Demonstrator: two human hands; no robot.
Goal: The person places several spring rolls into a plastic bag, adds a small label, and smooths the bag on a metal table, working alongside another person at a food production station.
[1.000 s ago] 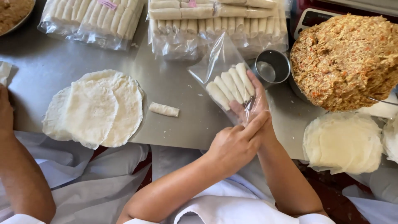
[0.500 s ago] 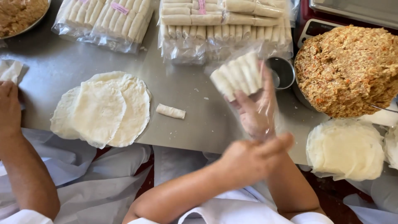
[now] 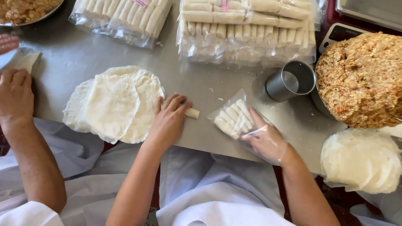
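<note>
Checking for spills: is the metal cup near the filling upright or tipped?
Upright: the metal cup stands on the steel table, round mouth facing up, inside apparently empty.

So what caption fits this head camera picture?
Left hand on a loose roll, right hand holding a bag of rolls.

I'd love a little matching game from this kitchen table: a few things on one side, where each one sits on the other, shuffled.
Things:
1. loose roll
2. small bag of rolls
3. metal cup
4. round wrappers

Places:
A. standing beside the big mound of filling
B. stacked left of the left hand
C. under the fingertips of the left hand
D. held down on the table by the right hand

Pairs: 1-C, 2-D, 3-A, 4-B
</note>
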